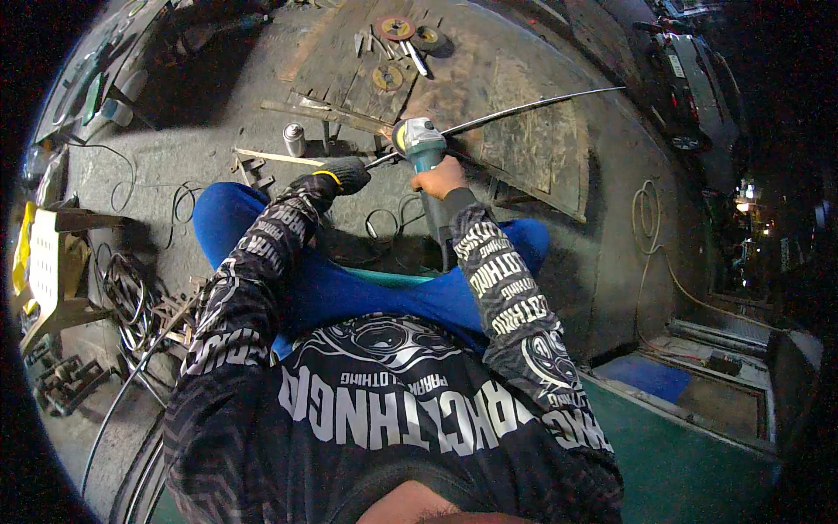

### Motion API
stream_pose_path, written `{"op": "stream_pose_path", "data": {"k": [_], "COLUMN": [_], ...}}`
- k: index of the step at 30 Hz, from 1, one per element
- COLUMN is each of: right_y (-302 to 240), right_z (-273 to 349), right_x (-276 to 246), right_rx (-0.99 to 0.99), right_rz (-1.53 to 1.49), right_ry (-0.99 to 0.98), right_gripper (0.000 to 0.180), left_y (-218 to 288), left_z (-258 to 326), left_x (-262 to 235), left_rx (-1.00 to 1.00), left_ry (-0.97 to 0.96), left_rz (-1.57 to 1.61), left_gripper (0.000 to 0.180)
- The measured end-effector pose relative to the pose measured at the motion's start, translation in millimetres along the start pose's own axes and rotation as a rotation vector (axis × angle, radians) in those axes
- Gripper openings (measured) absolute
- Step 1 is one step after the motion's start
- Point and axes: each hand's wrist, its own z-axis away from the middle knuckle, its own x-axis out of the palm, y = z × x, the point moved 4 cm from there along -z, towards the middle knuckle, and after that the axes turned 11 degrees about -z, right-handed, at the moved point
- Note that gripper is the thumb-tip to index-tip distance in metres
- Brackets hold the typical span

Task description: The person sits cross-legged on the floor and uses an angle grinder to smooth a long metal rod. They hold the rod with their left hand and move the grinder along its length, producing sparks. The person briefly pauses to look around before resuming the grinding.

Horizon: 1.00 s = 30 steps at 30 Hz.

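Note:
My right hand [439, 177] is bare and grips the body of a teal-and-grey angle grinder [421, 142], whose head points away from me over the concrete floor. My left hand [345, 174], in a dark glove with a yellow cuff, holds the near end of a long thin curved metal rod [524, 108]. The rod runs from the glove past the grinder's head toward the upper right. Both forearms wear black sleeves with white lettering, above my knees in blue trousers.
Rusty steel plates [524, 140] lie ahead, with grinding discs [397, 29] and small tools at the far edge. A spray can [294, 140] stands to the left. Coiled wire and scrap [131, 301] lie at left, a hose coil [646, 218] at right, a parked car [694, 87] beyond.

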Motion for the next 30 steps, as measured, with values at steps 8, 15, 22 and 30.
{"op": "stream_pose_path", "data": {"k": [8, 15, 22, 30], "right_y": [-6.0, 0.1, 9.6, 28.8], "right_z": [11.0, 4.9, -22.2, -75.8], "right_x": [6.8, -8.1, -33.5, -90.2], "right_rx": [-0.031, 0.007, 0.045, 0.095], "right_rz": [0.058, 0.029, 0.068, 0.118], "right_ry": [0.045, 0.012, 0.047, 0.133], "right_gripper": [0.078, 0.078, 0.075, 0.062], "left_y": [-2.6, 1.4, -9.8, -17.4], "left_z": [8.9, 2.6, -3.1, -17.0], "left_x": [-12.9, -15.7, -9.3, 12.7], "left_rx": [-0.107, -0.113, -0.056, 0.083], "left_ry": [-0.036, -0.095, -0.047, -0.029], "left_rz": [0.025, -0.064, -0.037, -0.238], "left_gripper": [0.029, 0.034, 0.026, 0.017]}}
